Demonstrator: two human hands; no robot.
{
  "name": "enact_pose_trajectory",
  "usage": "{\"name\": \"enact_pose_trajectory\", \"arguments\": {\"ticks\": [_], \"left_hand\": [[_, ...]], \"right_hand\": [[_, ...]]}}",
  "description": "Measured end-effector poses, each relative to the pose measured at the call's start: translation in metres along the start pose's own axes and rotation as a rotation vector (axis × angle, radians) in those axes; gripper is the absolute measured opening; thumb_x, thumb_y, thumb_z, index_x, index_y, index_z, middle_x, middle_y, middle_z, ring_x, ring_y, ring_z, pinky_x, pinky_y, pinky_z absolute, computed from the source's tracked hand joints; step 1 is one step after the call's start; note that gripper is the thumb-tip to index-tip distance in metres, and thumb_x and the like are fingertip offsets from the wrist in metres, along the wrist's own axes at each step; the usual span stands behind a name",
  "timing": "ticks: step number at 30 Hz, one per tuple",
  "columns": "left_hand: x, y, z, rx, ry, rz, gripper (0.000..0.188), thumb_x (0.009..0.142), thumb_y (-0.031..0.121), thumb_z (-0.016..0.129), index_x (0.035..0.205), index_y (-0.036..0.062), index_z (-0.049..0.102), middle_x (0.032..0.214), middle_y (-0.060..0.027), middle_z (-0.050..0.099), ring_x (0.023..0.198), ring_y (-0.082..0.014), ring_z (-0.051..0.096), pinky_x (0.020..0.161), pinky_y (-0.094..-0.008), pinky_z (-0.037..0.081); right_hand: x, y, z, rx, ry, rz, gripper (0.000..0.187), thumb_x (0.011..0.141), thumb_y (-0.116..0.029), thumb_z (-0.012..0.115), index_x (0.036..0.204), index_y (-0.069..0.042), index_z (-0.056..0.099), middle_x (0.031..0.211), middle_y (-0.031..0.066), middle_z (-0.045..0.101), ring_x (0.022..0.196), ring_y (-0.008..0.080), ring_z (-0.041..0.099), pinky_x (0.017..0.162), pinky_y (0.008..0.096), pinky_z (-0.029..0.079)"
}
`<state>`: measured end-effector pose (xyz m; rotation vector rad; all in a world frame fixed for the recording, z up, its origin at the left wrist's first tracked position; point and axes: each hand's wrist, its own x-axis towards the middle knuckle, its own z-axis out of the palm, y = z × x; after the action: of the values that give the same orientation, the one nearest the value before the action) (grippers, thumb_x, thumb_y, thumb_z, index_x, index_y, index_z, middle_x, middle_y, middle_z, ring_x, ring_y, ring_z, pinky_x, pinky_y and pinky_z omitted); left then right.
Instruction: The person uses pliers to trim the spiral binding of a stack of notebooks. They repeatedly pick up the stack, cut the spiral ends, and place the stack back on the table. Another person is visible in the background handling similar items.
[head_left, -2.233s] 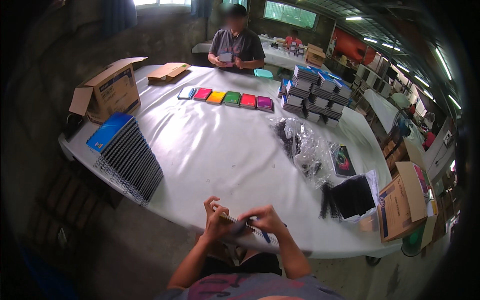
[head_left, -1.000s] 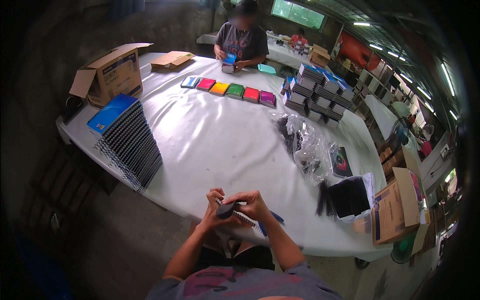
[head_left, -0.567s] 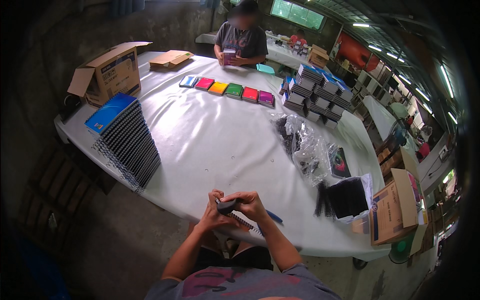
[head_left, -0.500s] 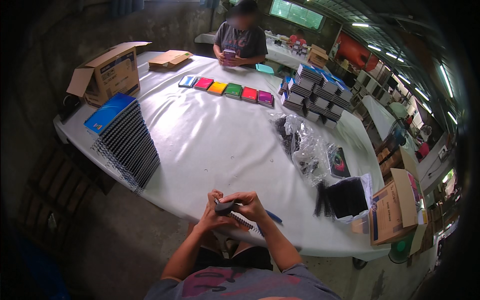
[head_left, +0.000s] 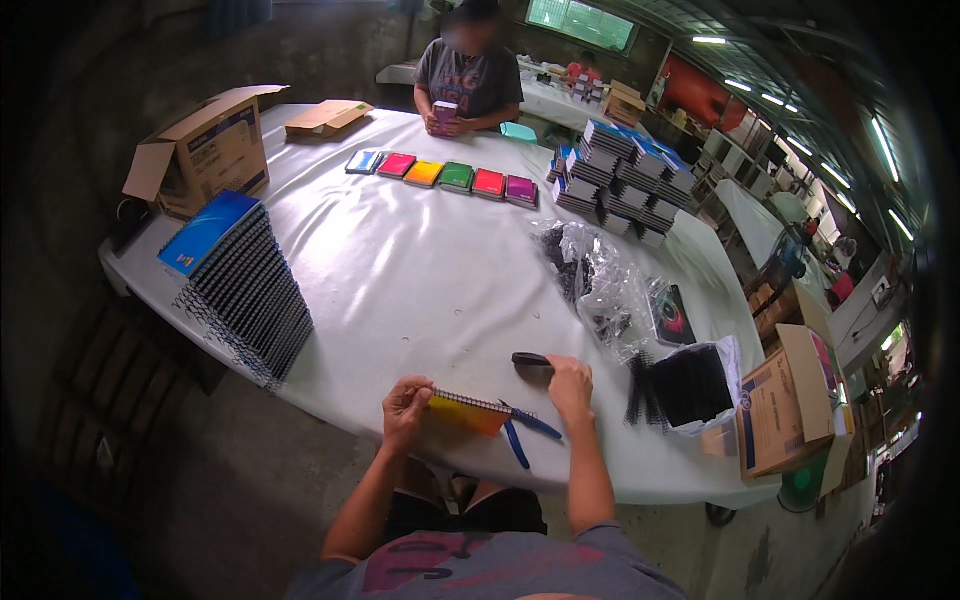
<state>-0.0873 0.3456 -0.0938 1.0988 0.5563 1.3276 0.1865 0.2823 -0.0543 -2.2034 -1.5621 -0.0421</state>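
Observation:
My left hand [head_left: 406,405] pinches the corner of a yellow-orange spiral notebook [head_left: 468,414], tilted over the table's near edge with its dark coil uppermost. To its right, my right hand [head_left: 570,388] is closed round one end of a black, oblong, flat-looking object [head_left: 530,359] just above or on the tabletop; its exact kind is unclear. Between the notebook and my right forearm lie blue-handled pliers [head_left: 518,446], handles spread, their jaws by the coil's right end.
A tall stack of blue spiral notebooks [head_left: 228,245] stands left, before an open carton [head_left: 215,152]. Six coloured notebook piles [head_left: 424,173] form a row ahead. A person [head_left: 465,75] opposite holds a purple notebook. Stacks [head_left: 625,175], plastic wrap [head_left: 600,290] and black coils [head_left: 685,388] lie right.
My hands have parted. The right has carried the black object away to the right and forward, while the left keeps the notebook, now turned to show its yellow-orange cover. The pliers show more fully.

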Motion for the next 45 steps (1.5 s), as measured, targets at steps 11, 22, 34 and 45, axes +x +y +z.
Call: {"name": "enact_pose_trajectory", "arguments": {"ticks": [11, 22, 34, 45], "left_hand": [[-0.003, 0.0, -0.008, -0.133, 0.035, -0.171, 0.017, 0.089, 0.012, 0.062, 0.103, 0.0031, 0.066, 0.092, -0.0022, 0.066, 0.081, -0.0073, 0.059, 0.07, -0.022, 0.047], [-0.002, 0.005, -0.003, -0.074, -0.024, -0.219, 0.014, 0.089, 0.015, 0.064, 0.093, 0.0023, 0.064, 0.085, -0.0033, 0.064, 0.076, -0.0071, 0.056, 0.071, -0.0218, 0.045], [-0.006, -0.006, -0.002, -0.174, 0.142, -0.016, 0.014, 0.088, 0.013, 0.064, 0.097, 0.0019, 0.062, 0.085, -0.001, 0.059, 0.076, -0.0063, 0.052, 0.071, -0.0214, 0.044], [-0.007, 0.011, -0.002, 0.099, -0.119, -0.164, 0.019, 0.078, -0.007, 0.065, 0.096, 0.0003, 0.064, 0.094, -0.0047, 0.059, 0.088, -0.0098, 0.054, 0.076, -0.0226, 0.045]], "right_hand": [[-0.113, -0.076, -0.035, -0.031, -0.386, 0.21, 0.066, 0.085, -0.036, 0.058, 0.143, -0.021, 0.031, 0.15, 0.0113, 0.023, 0.138, 0.032, 0.02, 0.106, 0.0641, 0.014], [-0.127, -0.049, 0.015, -0.131, 0.194, 0.087, 0.062, 0.088, -0.019, 0.054, 0.144, -0.011, 0.029, 0.111, 0.0163, 0.046, 0.1, 0.0348, 0.046, 0.085, 0.0498, 0.037], [-0.082, -0.052, -0.036, 1.194, 0.396, 0.347, 0.043, 0.091, -0.017, 0.054, 0.13, -0.009, 0.038, 0.087, -0.0029, 0.042, 0.067, 0.0021, 0.037, 0.052, 0.018, 0.031], [-0.017, -0.052, -0.154, 1.643, 0.735, 0.123, 0.048, 0.093, -0.031, 0.05, 0.136, -0.014, 0.037, 0.092, -0.0009, 0.045, 0.063, 0.0086, 0.039, 0.051, 0.0233, 0.03]]}}
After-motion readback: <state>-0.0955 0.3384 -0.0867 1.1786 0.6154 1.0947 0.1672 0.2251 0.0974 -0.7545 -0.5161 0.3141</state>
